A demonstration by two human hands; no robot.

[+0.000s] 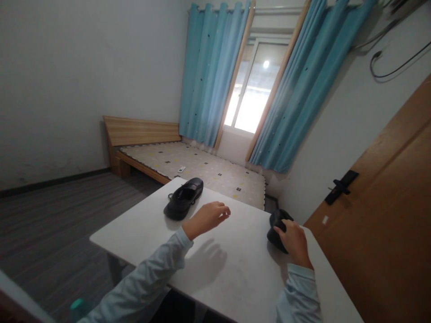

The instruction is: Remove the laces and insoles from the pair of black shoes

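We see a white table (pixel 232 269) bearing two black shoes. Our right hand (pixel 294 240) grips the shoe at the right edge (pixel 276 226), at about three o'clock. Our left hand (pixel 208 216) hovers above the tabletop, fingers curled, just beside the far shoe (pixel 184 198), which lies at eleven o'clock. A bed (pixel 202 168) stands beyond.

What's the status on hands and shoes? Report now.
Right hand gripping black shoe at table's right edge. Left hand hovering, empty, near second shoe. White table between them.
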